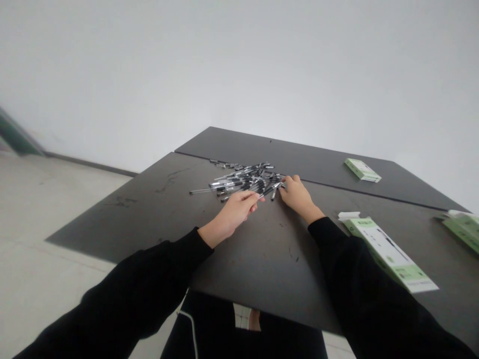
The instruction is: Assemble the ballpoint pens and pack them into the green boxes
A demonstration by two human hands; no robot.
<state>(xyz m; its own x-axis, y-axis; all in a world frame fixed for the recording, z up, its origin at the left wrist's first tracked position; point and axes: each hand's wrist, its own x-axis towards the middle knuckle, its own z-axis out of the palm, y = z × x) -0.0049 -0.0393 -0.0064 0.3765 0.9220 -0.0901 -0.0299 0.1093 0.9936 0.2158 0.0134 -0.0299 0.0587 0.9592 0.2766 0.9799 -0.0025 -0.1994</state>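
Note:
My left hand is closed round a pen with a clear barrel and a black grip, its tip slanting up to the right. Close by, my right hand reaches down at the right edge of the pile, fingers bent beside the pen's tip and a few small dark caps. Whether its fingertips pinch a cap is hidden. Beyond both hands lies a loose pile of pens, clear barrels with black grips, pointing mostly left to right. Short black pen caps are scattered along the pile's far side.
A green and white pen box with its end flap raised lies right of my right arm. Another box is at the right edge, and a third lies farther back. The dark table has a seam across it; a pale wall stands behind.

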